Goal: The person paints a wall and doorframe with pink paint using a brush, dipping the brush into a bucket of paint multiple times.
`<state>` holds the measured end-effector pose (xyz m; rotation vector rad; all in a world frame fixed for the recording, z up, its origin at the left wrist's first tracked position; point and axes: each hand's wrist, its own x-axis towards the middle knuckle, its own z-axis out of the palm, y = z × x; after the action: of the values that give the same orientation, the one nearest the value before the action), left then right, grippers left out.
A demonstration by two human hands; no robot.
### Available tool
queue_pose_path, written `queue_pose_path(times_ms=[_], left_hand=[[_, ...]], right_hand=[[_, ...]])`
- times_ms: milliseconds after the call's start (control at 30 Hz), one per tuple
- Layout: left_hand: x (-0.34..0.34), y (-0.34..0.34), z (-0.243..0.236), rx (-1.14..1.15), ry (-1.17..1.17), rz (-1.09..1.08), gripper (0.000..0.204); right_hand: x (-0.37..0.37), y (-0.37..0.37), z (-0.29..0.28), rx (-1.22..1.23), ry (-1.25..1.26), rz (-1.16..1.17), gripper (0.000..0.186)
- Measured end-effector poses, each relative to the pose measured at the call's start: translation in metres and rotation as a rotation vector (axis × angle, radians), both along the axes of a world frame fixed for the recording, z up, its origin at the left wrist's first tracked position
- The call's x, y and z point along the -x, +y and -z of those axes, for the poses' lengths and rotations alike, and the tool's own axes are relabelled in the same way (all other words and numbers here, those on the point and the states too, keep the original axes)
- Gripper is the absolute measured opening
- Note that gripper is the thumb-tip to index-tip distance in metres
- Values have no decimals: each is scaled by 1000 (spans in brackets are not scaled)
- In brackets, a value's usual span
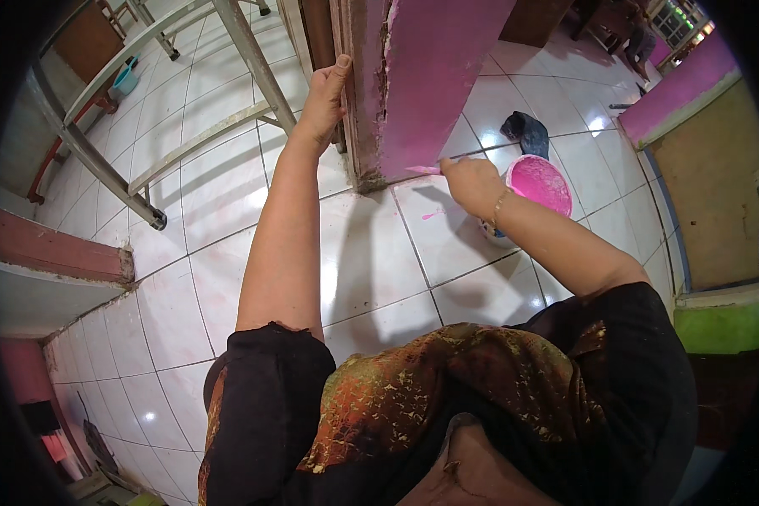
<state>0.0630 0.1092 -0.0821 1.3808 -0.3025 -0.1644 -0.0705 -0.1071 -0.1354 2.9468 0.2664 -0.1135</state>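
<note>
My left hand is closed round the edge of the wooden door frame, its thumb pointing up and its other fingers partly hidden. In my right hand is a paintbrush, its pink-coated end pointing left at the foot of the pink wall. Most of the brush is hidden by my fingers. Beside my right wrist stands a white bucket with pink paint inside, partly covered by my forearm.
A dark crumpled cloth or bag lies behind the bucket. Pink drips spot the white tiled floor. At the left stands a metal frame with legs, with a small blue tub beyond it. Another person's leg shows at the far right.
</note>
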Motion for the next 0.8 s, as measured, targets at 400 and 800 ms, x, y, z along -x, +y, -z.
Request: queue_pose_path(times_ms=[400,800], left_hand=[[-10,8,5,-166,107,104,90],[-10,1,8,-110,56,-17,73]], right_hand=[[-26,-49,-83,18,-209,61,15],[-20,-37,-47,5,-87,51,13]])
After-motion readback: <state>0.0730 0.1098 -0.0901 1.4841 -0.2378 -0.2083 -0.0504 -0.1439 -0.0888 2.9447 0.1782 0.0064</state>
